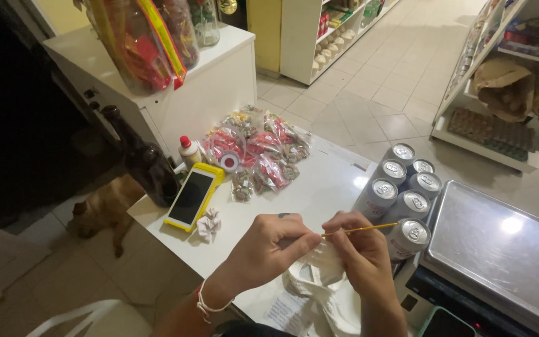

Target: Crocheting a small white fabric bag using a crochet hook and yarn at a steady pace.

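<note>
My left hand point(269, 246) pinches a white crocheted piece point(319, 274) near its top edge, over the white counter point(319, 187). My right hand point(360, 249) grips a thin yellow crochet hook point(369, 228) that points right toward the cans. The white fabric hangs down between both hands and bunches below my wrists. Both hands touch each other at the fingertips.
A pack of several silver drink cans point(402, 187) stands right of my hands, beside a steel scale point(500, 243). A yellow-cased phone point(193, 195), a crumpled white scrap point(208, 224), a dark brown bottle point(145, 163), a small red-capped bottle point(188, 150) and candy packets point(257, 153) lie left. A dog point(104, 209) rests on the floor.
</note>
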